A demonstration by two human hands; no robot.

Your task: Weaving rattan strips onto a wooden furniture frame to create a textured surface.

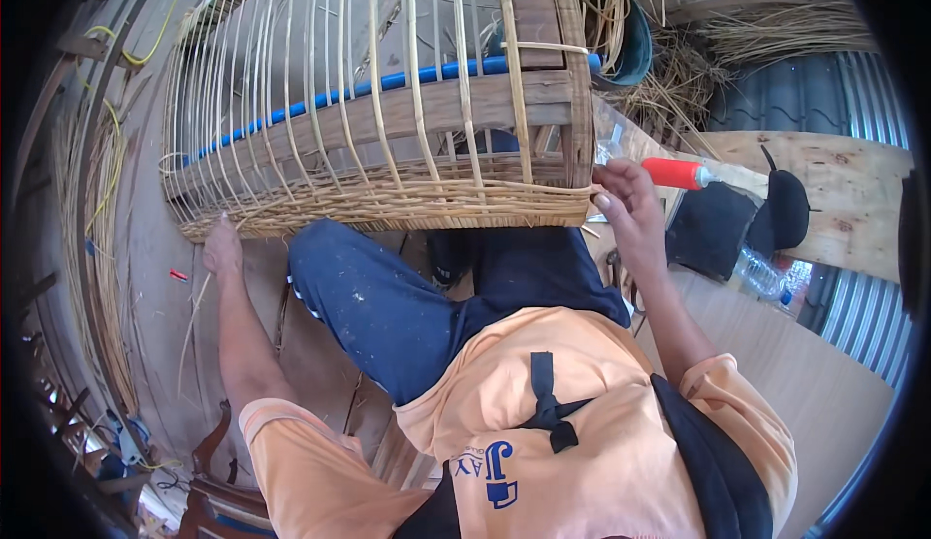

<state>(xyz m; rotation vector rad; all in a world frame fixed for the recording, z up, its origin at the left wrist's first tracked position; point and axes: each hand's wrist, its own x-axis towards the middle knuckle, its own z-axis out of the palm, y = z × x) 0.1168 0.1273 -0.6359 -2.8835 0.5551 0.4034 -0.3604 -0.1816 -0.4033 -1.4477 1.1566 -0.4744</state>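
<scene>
A large wicker frame (388,201) lies across in front of my knees, its lower rows woven of tan rattan and its thin upright canes (373,54) standing bare above. Wooden rails and a post (579,103) form its skeleton, with a blue pipe (393,81) running along behind the canes. At the lower left corner my left hand (223,248) is closed on a rattan strand (197,321), whose loose end hangs down toward my forearm. My right hand (628,198) grips the frame's lower right corner, thumb and fingers curled around the edge.
To the right are a red tube-shaped thing (671,173), a black cap (787,207), a dark flat pad (713,229) and a plastic bottle (761,272) by a plywood board (863,190). Rattan bundles (776,40) lie at the far right. A yellow cord (160,40) runs over the floor at left.
</scene>
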